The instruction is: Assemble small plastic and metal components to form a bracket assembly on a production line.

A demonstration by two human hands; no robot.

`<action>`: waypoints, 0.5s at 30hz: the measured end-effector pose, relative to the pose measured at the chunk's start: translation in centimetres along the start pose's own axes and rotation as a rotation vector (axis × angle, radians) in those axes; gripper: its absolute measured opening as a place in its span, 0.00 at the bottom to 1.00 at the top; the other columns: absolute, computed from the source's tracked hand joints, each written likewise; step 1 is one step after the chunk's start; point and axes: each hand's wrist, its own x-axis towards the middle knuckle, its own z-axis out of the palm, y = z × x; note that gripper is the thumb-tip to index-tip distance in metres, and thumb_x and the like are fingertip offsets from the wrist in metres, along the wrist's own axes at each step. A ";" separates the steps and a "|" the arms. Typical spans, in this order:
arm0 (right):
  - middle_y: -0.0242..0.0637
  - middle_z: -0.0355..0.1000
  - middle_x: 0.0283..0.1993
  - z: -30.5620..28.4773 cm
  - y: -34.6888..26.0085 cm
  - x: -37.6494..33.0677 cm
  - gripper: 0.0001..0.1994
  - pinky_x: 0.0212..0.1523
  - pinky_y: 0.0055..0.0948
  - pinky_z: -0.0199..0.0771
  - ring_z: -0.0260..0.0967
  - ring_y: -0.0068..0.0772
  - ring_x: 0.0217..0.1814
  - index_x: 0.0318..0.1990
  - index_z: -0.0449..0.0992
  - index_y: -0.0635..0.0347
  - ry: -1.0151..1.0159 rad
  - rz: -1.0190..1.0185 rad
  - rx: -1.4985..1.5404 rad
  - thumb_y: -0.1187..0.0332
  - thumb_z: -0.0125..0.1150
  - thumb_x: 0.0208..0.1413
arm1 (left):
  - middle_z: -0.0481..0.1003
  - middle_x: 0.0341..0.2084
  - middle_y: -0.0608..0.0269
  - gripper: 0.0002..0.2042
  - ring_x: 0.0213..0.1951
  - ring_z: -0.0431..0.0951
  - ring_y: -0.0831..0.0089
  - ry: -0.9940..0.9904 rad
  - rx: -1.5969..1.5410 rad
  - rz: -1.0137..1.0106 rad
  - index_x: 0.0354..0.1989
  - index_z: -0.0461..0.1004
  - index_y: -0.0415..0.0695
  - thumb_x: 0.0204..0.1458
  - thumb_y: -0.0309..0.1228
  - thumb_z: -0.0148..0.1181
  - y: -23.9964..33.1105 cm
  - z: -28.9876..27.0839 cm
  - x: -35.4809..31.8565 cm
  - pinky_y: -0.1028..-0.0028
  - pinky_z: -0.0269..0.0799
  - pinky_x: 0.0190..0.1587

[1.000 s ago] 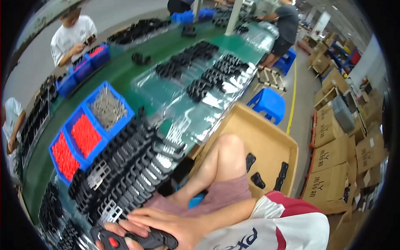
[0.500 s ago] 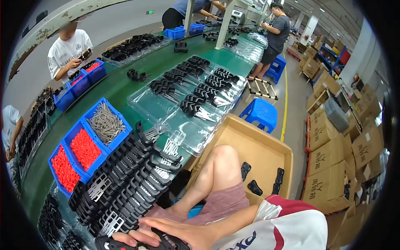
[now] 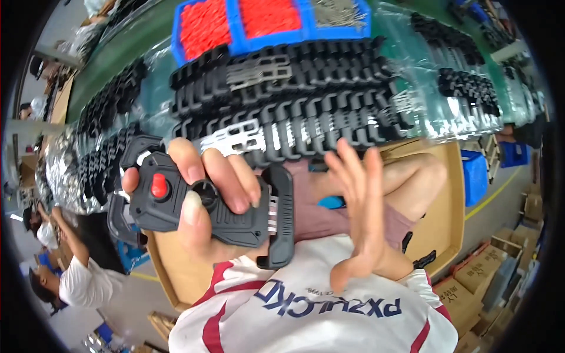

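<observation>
My left hand (image 3: 215, 188) is closed around a black plastic clamp holder (image 3: 238, 226), raised in front of my shirt. A red button (image 3: 159, 186) and a round dark knob show on the holder's face, with jaw pieces at both ends and metal strips at the right end. My fingers cover part of its body. My right hand (image 3: 365, 217) is apart from it, fingers spread and nothing in them. Beyond the hands lie rows of black bracket parts (image 3: 312, 129), with silver metal plates (image 3: 235, 136) resting on top.
Blue bins (image 3: 234, 44) of red parts (image 3: 268, 17) and grey screws (image 3: 338, 13) stand behind the rows. A cardboard tray (image 3: 450, 206) surrounds my legs, with black parts (image 3: 425, 259) at its right. A blue stool (image 3: 472, 176) stands right; a person (image 3: 88, 276) is at left.
The view has swung down and left, bringing the holder fully into sight. My right hand, earlier over the holder, is now away from it with fingers spread.
</observation>
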 end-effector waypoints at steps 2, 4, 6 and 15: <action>0.56 0.42 0.70 -0.1 -0.8 2.5 0.69 0.67 0.42 0.46 0.45 0.49 0.70 0.68 0.37 0.72 -0.040 -0.071 0.040 0.45 0.80 0.25 | 0.62 0.37 0.55 0.25 0.20 0.67 0.72 -0.058 0.040 0.145 0.60 0.58 0.59 0.52 0.25 0.47 -0.1 0.4 0.4 0.72 0.65 0.20; 0.58 0.42 0.70 0.5 -1.4 3.1 0.70 0.67 0.43 0.46 0.47 0.49 0.68 0.69 0.35 0.70 -0.092 -0.073 0.009 0.45 0.80 0.25 | 0.61 0.35 0.54 0.24 0.20 0.66 0.73 -0.098 0.043 0.200 0.60 0.59 0.54 0.52 0.27 0.47 -0.1 0.5 0.5 0.74 0.63 0.17; 0.60 0.43 0.69 1.7 -1.5 3.5 0.72 0.65 0.44 0.49 0.53 0.49 0.65 0.70 0.31 0.65 -0.129 -0.031 -0.031 0.45 0.81 0.24 | 0.61 0.36 0.54 0.24 0.20 0.66 0.73 -0.121 0.057 0.170 0.60 0.58 0.55 0.53 0.27 0.47 -0.2 0.5 0.5 0.74 0.64 0.18; 0.56 0.53 0.63 2.1 0.3 3.7 0.50 0.59 0.42 0.61 0.57 0.51 0.60 0.65 0.47 0.74 -0.095 0.018 0.086 0.58 0.69 0.38 | 0.62 0.38 0.55 0.24 0.21 0.67 0.72 -0.049 0.161 0.253 0.60 0.58 0.56 0.53 0.27 0.46 -0.5 0.2 -0.8 0.75 0.65 0.20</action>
